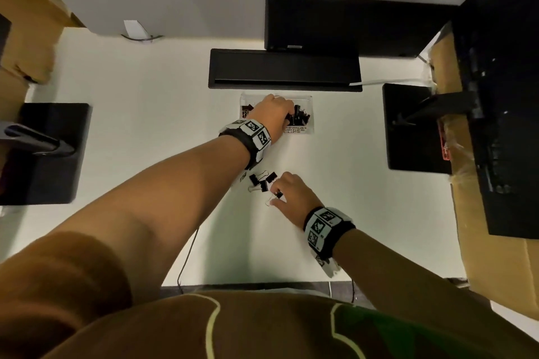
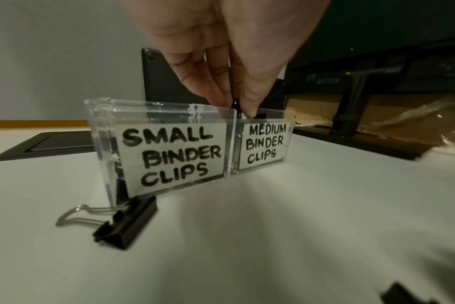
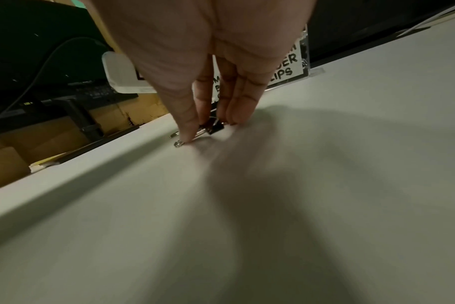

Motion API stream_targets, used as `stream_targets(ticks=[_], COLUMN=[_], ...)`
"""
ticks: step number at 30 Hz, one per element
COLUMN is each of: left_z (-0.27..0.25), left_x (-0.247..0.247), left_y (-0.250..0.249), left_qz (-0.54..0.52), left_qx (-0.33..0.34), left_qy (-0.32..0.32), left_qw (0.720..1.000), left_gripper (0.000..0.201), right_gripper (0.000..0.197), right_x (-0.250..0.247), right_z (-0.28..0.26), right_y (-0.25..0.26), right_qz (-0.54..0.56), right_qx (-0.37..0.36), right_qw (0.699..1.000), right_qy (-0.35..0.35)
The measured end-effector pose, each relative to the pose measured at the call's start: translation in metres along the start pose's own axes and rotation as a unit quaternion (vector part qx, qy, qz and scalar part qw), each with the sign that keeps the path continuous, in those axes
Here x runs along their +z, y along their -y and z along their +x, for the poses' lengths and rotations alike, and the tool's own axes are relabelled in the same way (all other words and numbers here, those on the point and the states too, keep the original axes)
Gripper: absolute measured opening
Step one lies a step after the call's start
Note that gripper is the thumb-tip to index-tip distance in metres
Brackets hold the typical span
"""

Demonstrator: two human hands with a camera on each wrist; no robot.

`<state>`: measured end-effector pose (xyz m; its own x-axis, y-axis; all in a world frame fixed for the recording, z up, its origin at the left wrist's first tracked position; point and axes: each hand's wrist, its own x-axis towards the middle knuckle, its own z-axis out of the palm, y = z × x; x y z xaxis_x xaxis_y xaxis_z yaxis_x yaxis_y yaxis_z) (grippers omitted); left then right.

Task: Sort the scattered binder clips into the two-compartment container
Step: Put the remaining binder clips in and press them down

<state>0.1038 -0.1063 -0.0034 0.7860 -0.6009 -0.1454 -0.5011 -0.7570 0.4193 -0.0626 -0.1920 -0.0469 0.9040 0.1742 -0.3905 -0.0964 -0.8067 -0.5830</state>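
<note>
Over container (image 2: 169, 115): left hand (image 1: 272, 114) pinches clip (image 2: 235, 103) | right hand (image 1: 294, 195) pinches small clip (image 3: 213, 128)

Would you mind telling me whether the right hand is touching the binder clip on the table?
Touching. The right wrist view shows the right hand with its fingertips on the small binder clip and its wire handles.

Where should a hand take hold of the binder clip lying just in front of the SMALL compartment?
Pinch the black body of the binder clip across its two flat sides, coming straight down. It lies flat on the table, wire handles pointing left, with the container close behind, so a top approach looks clearest.
</note>
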Motion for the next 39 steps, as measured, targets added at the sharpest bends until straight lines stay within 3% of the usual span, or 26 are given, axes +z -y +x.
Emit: stream_targets(ticks=[5, 9, 14, 20, 23, 26, 30, 33, 39], left_z=[-0.016, -0.046, -0.095, -0.12, -0.12, -0.118, -0.117, -0.119, -0.121], left_x=[0.002, 0.007, 0.028, 0.046, 0.051, 0.052, 0.054, 0.056, 0.057], left_y=[0.003, 0.008, 0.02, 0.025, 0.028, 0.029, 0.03, 0.029, 0.026], left_qz=[0.057, 0.006, -0.026, -0.022, -0.012, -0.005, -0.021, -0.036, -0.03], left_qx=[0.024, 0.028, 0.011, -0.046, -0.055, -0.057, -0.081, -0.084, -0.089], left_qy=[-0.02, -0.071, 0.024, 0.097, 0.102, 0.097, 0.088, 0.079, 0.081], left_qw=[0.998, 0.997, 0.999, 0.994, 0.993, 0.994, 0.993, 0.993, 0.992], left_gripper=[0.039, 0.033, 0.024, 0.037, 0.036, 0.033, 0.031, 0.029, 0.033], right_gripper=[0.021, 0.029, 0.018, 0.006, 0.008, 0.027, 0.043, 0.04, 0.021], right_x=[-0.001, -0.003, -0.002, -0.007, -0.008, -0.017, -0.022, -0.017, -0.014], right_z=[-0.002, -0.002, -0.001, -0.003, -0.003, 0.003, 0.016, 0.02, 0.02], right_y=[-0.007, -0.007, -0.01, -0.004, -0.003, -0.003, -0.004, -0.002, 0.001], right_qz=[-0.004, -0.015, -0.017, -0.029, 0.004, 0.042, -0.01, -0.038, -0.02], right_qx=[0.013, 0.005, -0.019, -0.06, -0.043, -0.01, 0.004, 0.022, 0.023], right_qw=[1.0, 1.0, 1.0, 0.998, 0.999, 0.999, 1.0, 0.999, 0.999], right_qy=[-0.008, 0.009, -0.014, 0.0, 0.005, -0.032, -0.025, 0.0, -0.018])
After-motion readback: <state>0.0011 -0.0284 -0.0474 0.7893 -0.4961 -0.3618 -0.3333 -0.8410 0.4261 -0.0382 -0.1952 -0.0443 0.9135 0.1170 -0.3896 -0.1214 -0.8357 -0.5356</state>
